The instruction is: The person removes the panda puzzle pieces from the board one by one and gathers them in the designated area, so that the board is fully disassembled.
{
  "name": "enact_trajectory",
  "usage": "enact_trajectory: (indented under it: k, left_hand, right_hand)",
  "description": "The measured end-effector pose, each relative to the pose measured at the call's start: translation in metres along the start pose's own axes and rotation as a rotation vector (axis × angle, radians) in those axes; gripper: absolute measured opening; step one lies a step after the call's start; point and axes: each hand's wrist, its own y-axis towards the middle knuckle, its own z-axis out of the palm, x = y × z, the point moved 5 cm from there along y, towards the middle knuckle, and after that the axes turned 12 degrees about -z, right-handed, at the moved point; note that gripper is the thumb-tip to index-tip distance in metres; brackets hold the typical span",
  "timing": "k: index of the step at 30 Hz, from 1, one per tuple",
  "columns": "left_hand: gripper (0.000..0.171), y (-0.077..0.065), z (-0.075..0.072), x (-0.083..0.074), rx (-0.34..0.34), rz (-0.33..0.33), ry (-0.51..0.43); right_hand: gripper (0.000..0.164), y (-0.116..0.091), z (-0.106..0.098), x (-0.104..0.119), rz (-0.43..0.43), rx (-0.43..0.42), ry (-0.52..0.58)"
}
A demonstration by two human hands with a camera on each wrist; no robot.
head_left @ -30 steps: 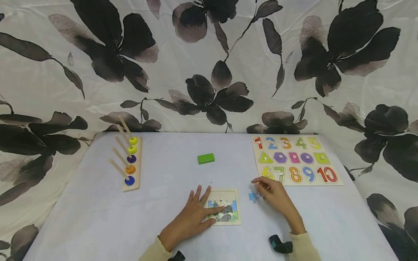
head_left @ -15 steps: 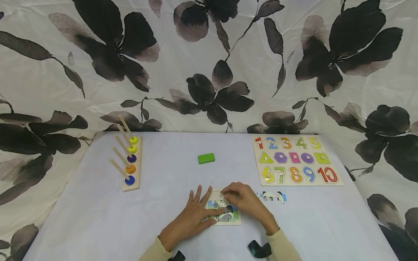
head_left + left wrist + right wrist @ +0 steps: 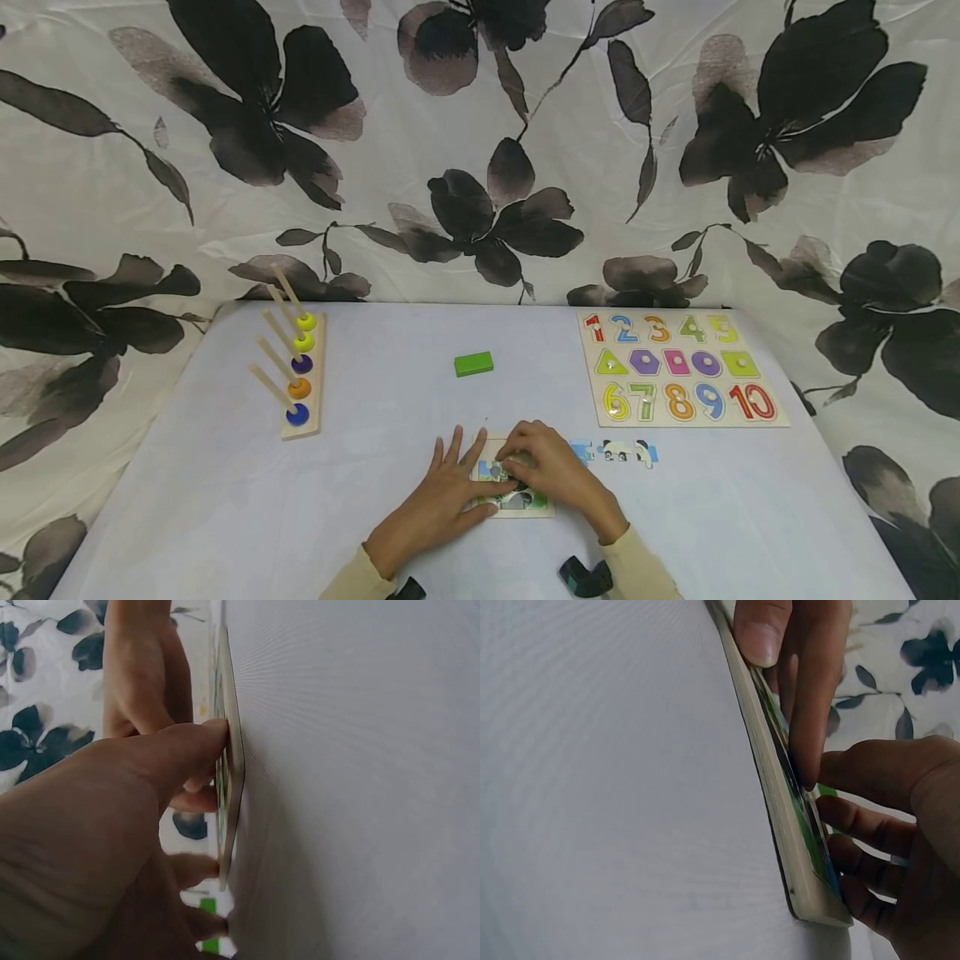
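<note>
A small wooden jigsaw board point(image 3: 550, 500) with a panda picture lies on the table in front of the person. Spread across its left side is the left hand point(image 3: 442, 502); thumb and index finger rest on the board, as in the left wrist view. Over the board's upper middle, the right hand point(image 3: 551, 467) has bent fingers with their tips at the picture. In the right wrist view the right hand point(image 3: 922, 825) touches the board's edge area point(image 3: 780, 787). Whether a piece sits between its fingertips is hidden. Loose panda jigsaw pieces point(image 3: 617, 452) lie just right of the board.
A number and shape puzzle board point(image 3: 682, 368) lies at the back right. A green block point(image 3: 473, 364) rests at the back middle. At the left stands a peg stacker point(image 3: 313, 400) with coloured rings. A floral cloth point(image 3: 465, 125) hangs behind the table.
My right hand has moved left from the loose pieces onto the jigsaw board, then slightly down over the picture. The loose pieces are uncovered now. My left hand has stayed put.
</note>
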Motion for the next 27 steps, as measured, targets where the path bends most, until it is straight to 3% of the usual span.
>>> enact_trajectory:
  k: [18,27]
  left_hand:
    - [0.037,0.0004,0.0004,0.0005,-0.007,-0.006,-0.015]
    - [0.036,0.0000,0.0003,0.0008,-0.008,-0.012,-0.013]
  right_hand:
    - [0.007,0.0024,0.0020,0.0031,0.033,-0.005,0.006]
    - [0.009,0.0009,0.0007,0.0035,0.024,-0.041,0.086]
